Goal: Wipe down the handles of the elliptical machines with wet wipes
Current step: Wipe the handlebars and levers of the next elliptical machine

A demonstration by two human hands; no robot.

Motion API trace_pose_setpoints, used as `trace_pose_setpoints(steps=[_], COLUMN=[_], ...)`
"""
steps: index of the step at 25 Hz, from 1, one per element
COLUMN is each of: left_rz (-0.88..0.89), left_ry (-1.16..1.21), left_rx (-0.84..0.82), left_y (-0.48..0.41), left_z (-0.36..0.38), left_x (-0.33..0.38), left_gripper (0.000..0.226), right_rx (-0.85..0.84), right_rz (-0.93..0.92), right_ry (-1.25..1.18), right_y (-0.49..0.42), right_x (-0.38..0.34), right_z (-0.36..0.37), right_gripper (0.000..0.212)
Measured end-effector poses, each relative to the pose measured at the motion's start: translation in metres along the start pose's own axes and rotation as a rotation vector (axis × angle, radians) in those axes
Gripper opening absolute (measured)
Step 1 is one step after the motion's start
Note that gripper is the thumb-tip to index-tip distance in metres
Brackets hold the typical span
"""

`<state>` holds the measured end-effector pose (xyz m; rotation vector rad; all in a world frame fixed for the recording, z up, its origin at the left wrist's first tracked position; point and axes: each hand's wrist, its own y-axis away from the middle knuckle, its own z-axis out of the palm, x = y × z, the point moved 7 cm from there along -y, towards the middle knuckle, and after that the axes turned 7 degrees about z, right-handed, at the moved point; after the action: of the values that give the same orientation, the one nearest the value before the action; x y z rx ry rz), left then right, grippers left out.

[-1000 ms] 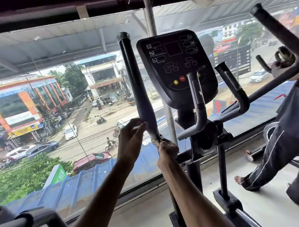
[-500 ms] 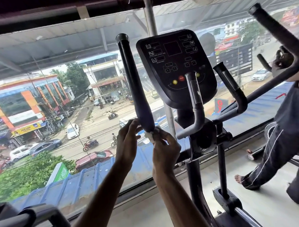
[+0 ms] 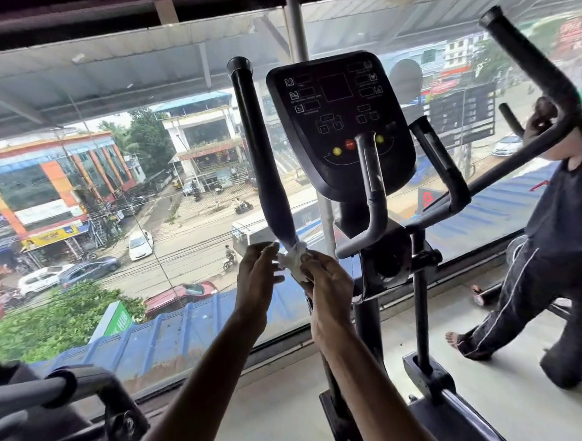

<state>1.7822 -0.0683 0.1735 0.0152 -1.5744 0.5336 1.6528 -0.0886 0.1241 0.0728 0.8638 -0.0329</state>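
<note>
The elliptical's long black left handle rises from centre to upper left. A crumpled white wet wipe sits against its lower end. My right hand grips the wipe there, fingers curled round it. My left hand is just left of the handle's base, fingers relaxed, fingertips touching the wipe's edge. The black console stands behind, with two short curved inner grips below it and the long right handle at upper right.
A person in dark clothes stands barefoot at the right, one hand on the neighbouring machine. Another machine's handlebar shows at lower left. A large window runs ahead, with a street below. The machine's base sits on the pale floor.
Both hands have slid a little down and right along the handle's lower end. The white wipe now shows more plainly between them, and my left hand's fingers have come off the handle.
</note>
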Motion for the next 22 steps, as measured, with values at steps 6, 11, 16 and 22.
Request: trace_pose_setpoints(steps=[6, 11, 16, 22], left_rz=[-0.170, -0.185, -0.211, -0.255], left_ry=[0.049, -0.005, 0.016, 0.133], left_rx=[-0.165, -0.208, -0.269, -0.299], left_y=[0.044, 0.068, 0.072, 0.057], left_z=[0.027, 0.047, 0.066, 0.084], left_x=[-0.046, -0.064, -0.077, -0.086], left_gripper=[0.017, 0.013, 0.015, 0.014], right_rx=[-0.010, -0.121, -0.013, 0.025], right_rz=[0.100, 0.107, 0.106, 0.084], right_ry=[0.103, 0.232, 0.364, 0.465], right_y=[0.008, 0.023, 0.017, -0.001], right_x=[0.014, 0.006, -0.005, -0.021], right_z=[-0.065, -0.106, -0.144, -0.157], right_gripper=[0.010, 0.009, 0.005, 0.003])
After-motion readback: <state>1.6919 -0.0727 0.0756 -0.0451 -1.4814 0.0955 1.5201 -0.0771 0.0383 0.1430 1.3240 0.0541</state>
